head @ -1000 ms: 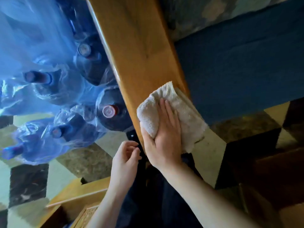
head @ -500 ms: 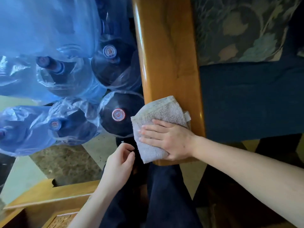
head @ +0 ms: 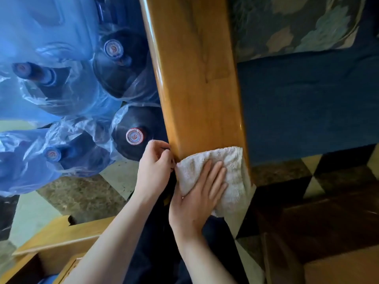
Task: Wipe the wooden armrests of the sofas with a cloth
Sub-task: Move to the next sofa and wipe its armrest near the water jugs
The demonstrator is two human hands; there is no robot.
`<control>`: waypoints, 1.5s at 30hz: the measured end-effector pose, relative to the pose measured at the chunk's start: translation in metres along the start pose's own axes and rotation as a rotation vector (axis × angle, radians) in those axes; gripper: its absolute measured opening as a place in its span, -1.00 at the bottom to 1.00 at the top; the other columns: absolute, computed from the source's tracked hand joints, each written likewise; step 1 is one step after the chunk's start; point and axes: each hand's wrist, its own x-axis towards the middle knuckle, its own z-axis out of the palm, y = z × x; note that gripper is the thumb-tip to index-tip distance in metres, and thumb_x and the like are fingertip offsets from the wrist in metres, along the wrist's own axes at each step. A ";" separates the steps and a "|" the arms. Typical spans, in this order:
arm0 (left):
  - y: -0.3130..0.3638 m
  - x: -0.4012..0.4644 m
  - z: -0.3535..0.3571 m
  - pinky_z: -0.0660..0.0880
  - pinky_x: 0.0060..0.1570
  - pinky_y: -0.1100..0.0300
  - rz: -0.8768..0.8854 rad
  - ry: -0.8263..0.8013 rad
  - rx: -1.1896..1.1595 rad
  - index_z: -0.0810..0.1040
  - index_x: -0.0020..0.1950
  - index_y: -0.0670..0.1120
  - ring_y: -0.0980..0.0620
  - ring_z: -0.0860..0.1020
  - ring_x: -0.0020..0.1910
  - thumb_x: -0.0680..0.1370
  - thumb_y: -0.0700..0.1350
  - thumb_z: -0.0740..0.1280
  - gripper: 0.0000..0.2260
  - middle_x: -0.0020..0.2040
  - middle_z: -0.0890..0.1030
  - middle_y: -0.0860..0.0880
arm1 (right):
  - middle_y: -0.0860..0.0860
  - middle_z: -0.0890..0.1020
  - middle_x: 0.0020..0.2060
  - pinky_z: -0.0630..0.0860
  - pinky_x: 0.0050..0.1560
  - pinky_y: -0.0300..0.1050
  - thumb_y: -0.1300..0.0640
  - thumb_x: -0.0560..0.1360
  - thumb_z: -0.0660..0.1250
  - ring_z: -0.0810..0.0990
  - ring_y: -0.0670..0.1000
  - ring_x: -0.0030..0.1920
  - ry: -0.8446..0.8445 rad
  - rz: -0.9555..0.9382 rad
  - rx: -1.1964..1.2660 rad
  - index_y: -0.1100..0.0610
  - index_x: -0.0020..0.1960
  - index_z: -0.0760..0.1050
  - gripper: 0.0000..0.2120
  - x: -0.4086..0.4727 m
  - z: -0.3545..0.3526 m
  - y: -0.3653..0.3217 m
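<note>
My right hand [head: 200, 193] having turned since half a second ago, fingers now pointing up the glossy honey-brown wooden armrest [head: 196, 83], lying flat and open, pressing the white terry cloth [head: 231, 177] over its near end, my left hand [head: 154, 167] pinching the cloth's left edge, plastic-wrapped blue water bottles [head: 125, 64] standing beside.

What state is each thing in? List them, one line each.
Cloth: bunched, draped over the armrest's near end.
Armrest: glossy, bare beyond the cloth.
Right hand: flat, pressing the cloth.
Left hand: fingers curled at the armrest's edge.
Water bottles: capped, wrapped in plastic.
</note>
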 end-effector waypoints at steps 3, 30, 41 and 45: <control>0.004 0.006 -0.012 0.48 -0.21 0.19 0.187 0.016 0.192 0.56 -0.07 0.10 0.11 0.55 -0.23 0.58 -0.18 0.27 -0.82 -0.23 0.60 0.06 | 0.18 0.04 0.69 -0.12 0.68 0.20 -0.20 0.54 0.19 0.02 0.22 0.69 -0.063 -0.353 -0.199 0.16 0.71 -0.08 -0.10 0.008 -0.001 0.012; 0.223 0.204 -0.048 0.49 0.17 -0.28 0.376 0.007 0.986 -0.40 0.58 0.19 -0.34 0.35 0.45 0.11 0.09 0.73 0.47 0.61 0.03 -0.22 | 0.15 0.15 0.69 0.05 0.66 0.25 -0.24 0.64 0.12 0.07 0.15 0.70 0.250 -0.203 -0.104 0.15 0.70 0.11 -0.24 0.280 -0.010 -0.130; 0.222 0.227 -0.061 0.21 0.51 -0.12 0.485 -0.092 1.008 -0.50 0.56 0.11 -0.06 -0.29 0.62 -0.05 0.31 0.65 0.59 0.54 -0.55 0.18 | 0.14 0.25 0.66 0.04 0.66 0.21 -0.21 0.66 0.01 0.16 0.14 0.67 0.296 -0.170 -0.008 0.16 0.67 0.20 -0.30 0.412 -0.011 -0.257; 0.225 0.228 -0.061 0.28 0.47 -0.08 0.478 -0.104 1.003 -0.50 0.57 0.06 -0.06 -0.25 0.63 -0.04 0.28 0.67 0.60 0.47 -0.62 0.22 | 0.13 0.24 0.66 0.05 0.65 0.20 -0.23 0.64 -0.01 0.16 0.14 0.67 0.291 -0.172 -0.073 0.15 0.68 0.16 -0.27 0.441 -0.010 -0.286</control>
